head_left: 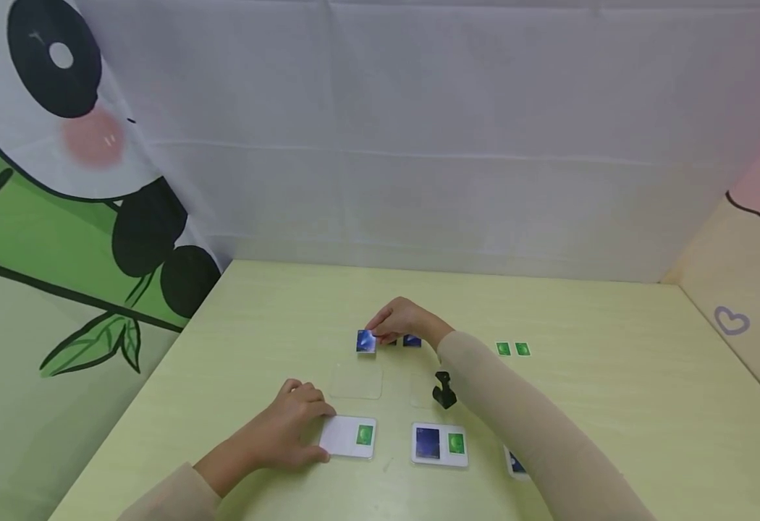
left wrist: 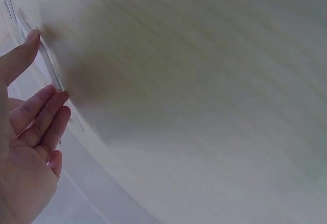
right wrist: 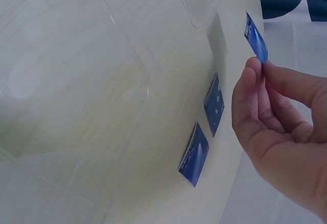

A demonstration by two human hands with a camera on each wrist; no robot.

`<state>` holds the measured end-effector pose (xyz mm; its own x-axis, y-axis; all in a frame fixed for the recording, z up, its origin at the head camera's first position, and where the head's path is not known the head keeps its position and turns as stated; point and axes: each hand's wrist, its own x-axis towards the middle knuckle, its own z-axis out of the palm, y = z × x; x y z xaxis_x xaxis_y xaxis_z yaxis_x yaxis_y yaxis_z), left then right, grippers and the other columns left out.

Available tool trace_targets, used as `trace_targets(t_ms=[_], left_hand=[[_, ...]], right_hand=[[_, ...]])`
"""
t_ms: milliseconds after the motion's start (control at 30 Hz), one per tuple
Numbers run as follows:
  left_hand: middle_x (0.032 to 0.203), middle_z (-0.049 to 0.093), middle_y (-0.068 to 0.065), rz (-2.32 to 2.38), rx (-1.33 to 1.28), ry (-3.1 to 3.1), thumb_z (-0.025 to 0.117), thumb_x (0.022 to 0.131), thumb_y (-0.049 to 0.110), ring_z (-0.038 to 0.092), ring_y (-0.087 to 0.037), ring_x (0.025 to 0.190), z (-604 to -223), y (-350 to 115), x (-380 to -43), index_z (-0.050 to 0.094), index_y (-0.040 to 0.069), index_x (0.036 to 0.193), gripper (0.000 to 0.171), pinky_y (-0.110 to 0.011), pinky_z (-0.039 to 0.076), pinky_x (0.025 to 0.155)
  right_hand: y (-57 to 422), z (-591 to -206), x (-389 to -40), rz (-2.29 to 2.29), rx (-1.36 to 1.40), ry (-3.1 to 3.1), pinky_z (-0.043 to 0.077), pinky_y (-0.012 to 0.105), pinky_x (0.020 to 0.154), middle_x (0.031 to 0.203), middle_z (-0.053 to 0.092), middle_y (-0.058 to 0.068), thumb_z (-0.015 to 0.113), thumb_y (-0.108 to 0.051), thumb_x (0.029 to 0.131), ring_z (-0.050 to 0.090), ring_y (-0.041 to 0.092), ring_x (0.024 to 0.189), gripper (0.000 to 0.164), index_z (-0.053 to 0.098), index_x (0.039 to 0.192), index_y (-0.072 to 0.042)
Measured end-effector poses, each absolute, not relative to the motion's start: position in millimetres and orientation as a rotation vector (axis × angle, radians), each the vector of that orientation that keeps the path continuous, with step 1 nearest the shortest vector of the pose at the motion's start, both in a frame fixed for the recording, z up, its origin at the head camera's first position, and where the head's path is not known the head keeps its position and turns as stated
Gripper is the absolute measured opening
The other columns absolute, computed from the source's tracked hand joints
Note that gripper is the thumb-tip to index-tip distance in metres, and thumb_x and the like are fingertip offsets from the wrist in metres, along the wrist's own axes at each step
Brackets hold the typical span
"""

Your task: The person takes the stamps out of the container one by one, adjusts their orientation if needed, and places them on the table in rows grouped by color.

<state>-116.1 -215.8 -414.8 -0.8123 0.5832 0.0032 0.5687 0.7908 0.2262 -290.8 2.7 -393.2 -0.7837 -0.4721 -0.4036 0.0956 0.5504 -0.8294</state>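
Observation:
My right hand pinches a small blue picture card by its edge, between thumb and fingertips, above the far part of the table. In the right wrist view, two more blue cards lie on the table beside that hand. My left hand holds the left end of a flat white case, thumb on the near edge and fingers on the far one. A green card sits at the right of this case; its left part is plain white. The left wrist view shows the case nearly edge-on.
Right of the white case lies a second case with a blue and a green card. The right sleeve partly covers a third case. Clear plastic covers lie farther back. Two green cards lie at right. A black clip-like piece shows beside the sleeve.

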Motion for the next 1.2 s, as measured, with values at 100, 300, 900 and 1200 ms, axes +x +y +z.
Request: trace_targets(t_ms=[100, 300, 900, 1200], left_hand=[[0.099, 0.067, 0.006, 0.336, 0.935, 2.906, 0.08, 0.07, 0.045, 0.051, -0.009, 0.095, -414.5, -215.9, -115.9, 0.07, 0.013, 0.107, 0.049, -0.043, 0.034, 0.093], [0.099, 0.066, 0.006, 0.336, 0.938, 2.909, 0.081, 0.07, 0.044, 0.051, -0.009, 0.094, -415.4, -216.4, -116.0, 0.07, 0.013, 0.107, 0.049, -0.042, 0.034, 0.093], [0.097, 0.066, 0.006, 0.338, 0.951, 2.925, 0.08, 0.07, 0.044, 0.051, -0.009, 0.093, -413.5, -215.2, -113.3, 0.07, 0.013, 0.106, 0.049, -0.043, 0.034, 0.093], [0.097, 0.066, 0.007, 0.34, 0.957, 2.929, 0.081, 0.069, 0.044, 0.051, -0.008, 0.094, -413.4, -216.2, -113.1, 0.07, 0.013, 0.106, 0.049, -0.042, 0.034, 0.094]], right_hand=[[2.5, -393.4, -291.7, -1.226, -0.297, 2.185, 0.057, 0.033, 0.081, 0.08, 0.071, 0.006, 0.064, -0.004, 0.089, 0.063, 0.01, 0.065, 0.018, 0.072, 0.104, 0.002], [2.4, -393.8, -294.4, -1.216, -0.295, 2.213, 0.057, 0.033, 0.082, 0.091, 0.074, 0.01, 0.066, -0.006, 0.089, 0.066, 0.011, 0.068, 0.017, 0.073, 0.103, -0.001], [-1.8, -397.4, -302.8, -1.211, -0.258, 2.246, 0.057, 0.031, 0.08, 0.098, 0.074, 0.014, 0.066, -0.006, 0.089, 0.069, 0.012, 0.069, 0.017, 0.074, 0.102, 0.0], [-7.8, -395.6, -306.7, -1.186, -0.235, 2.253, 0.057, 0.031, 0.079, 0.085, 0.074, 0.011, 0.065, -0.005, 0.089, 0.064, 0.011, 0.064, 0.017, 0.073, 0.102, 0.001]])
